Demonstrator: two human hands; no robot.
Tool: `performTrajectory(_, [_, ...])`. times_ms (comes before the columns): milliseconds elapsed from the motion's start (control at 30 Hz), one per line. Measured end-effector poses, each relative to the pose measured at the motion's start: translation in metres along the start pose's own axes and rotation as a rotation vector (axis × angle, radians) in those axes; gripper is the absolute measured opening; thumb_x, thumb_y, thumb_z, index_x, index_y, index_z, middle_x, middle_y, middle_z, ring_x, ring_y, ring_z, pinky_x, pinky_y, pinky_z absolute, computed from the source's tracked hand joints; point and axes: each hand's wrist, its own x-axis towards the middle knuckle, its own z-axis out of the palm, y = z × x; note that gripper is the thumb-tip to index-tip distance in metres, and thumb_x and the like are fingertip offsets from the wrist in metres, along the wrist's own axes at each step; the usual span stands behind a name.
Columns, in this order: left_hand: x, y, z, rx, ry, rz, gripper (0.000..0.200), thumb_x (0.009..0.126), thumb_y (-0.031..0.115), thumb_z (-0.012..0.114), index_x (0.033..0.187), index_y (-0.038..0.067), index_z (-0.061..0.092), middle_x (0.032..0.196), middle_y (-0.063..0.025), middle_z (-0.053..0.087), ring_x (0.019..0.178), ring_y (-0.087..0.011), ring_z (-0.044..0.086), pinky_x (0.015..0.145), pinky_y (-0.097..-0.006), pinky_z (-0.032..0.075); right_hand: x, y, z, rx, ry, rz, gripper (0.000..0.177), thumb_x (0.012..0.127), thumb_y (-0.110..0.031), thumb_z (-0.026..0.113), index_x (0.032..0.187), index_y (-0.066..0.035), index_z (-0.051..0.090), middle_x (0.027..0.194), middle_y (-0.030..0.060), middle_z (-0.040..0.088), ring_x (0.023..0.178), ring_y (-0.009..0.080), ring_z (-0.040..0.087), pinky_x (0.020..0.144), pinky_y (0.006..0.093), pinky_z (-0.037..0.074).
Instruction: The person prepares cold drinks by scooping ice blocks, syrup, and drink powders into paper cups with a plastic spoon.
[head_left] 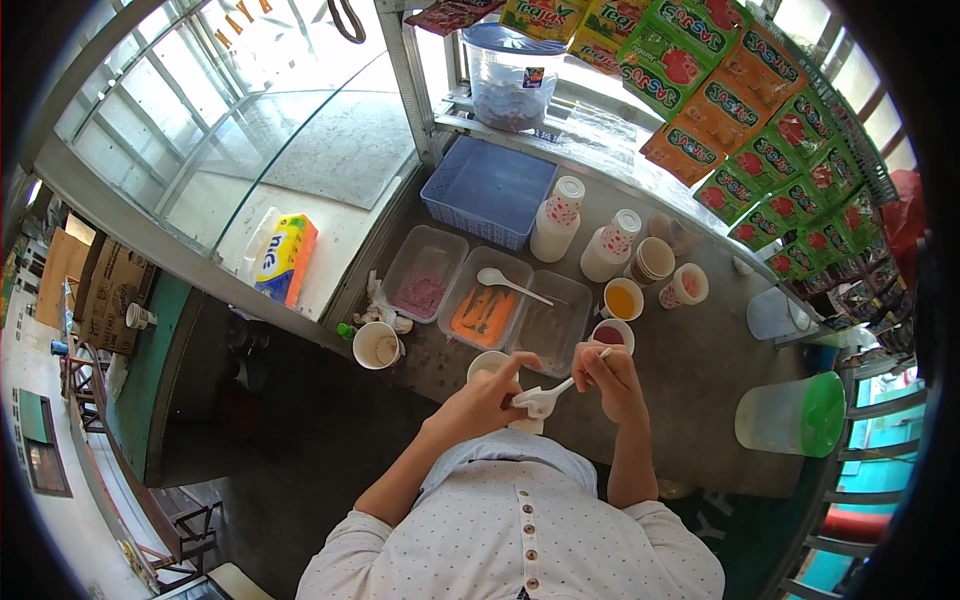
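Note:
My right hand (pixel 612 380) is closed round the handle of a white plastic spoon (pixel 563 387), which slants down to the left. Close to my shirt, my left hand (pixel 482 402) pinches a crumpled white tissue (pixel 527 426) against the spoon's bowl. Part of a paper cup (pixel 488 361) shows just behind my left fingers. Beyond my right hand stand a cup of dark red liquid (pixel 613 333) and a cup of orange liquid (pixel 624 299). A clear tub (pixel 572 290) sits beyond both hands, beside a tub of orange contents (pixel 463 328) with another white spoon (pixel 512 286) lying across it.
Further left are a tub with pink contents (pixel 420 291), crumpled tissue (pixel 383 307) and a used paper cup (pixel 378 346). Behind stand a blue basket (pixel 480 190) and two white bottles (pixel 552 235) topped with stacked cups. A green-lidded container (pixel 790 415) stands right; sachets (pixel 740 110) hang above.

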Motion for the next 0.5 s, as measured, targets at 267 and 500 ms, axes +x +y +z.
performTrajectory(267, [-0.004, 0.006, 0.014, -0.076, 0.073, 0.175, 0.063, 0.073, 0.001, 0.069, 0.122, 0.007, 0.031, 0.076, -0.0111, 0.066, 0.069, -0.0229, 0.065, 0.065, -0.0301, 0.05, 0.001, 0.017, 0.017, 0.145, -0.104, 0.202, 0.046, 0.099, -0.03, 0.039, 0.062, -0.003, 0.046, 0.056, -0.0018, 0.042, 0.05, 0.0064, 0.037, 0.046, 0.0235, 0.029])
performTrajectory(500, [0.001, -0.004, 0.037, -0.365, 0.252, 0.174, 0.048, 0.079, 0.0, 0.065, 0.112, 0.004, 0.031, 0.089, -0.0115, 0.064, 0.081, -0.0178, 0.064, 0.073, -0.0279, 0.052, -0.005, 0.016, 0.018, 0.124, 0.122, 0.109, 0.045, 0.099, -0.029, 0.04, 0.063, -0.002, 0.047, 0.056, -0.0009, 0.044, 0.05, 0.0066, 0.038, 0.047, 0.0231, 0.029])
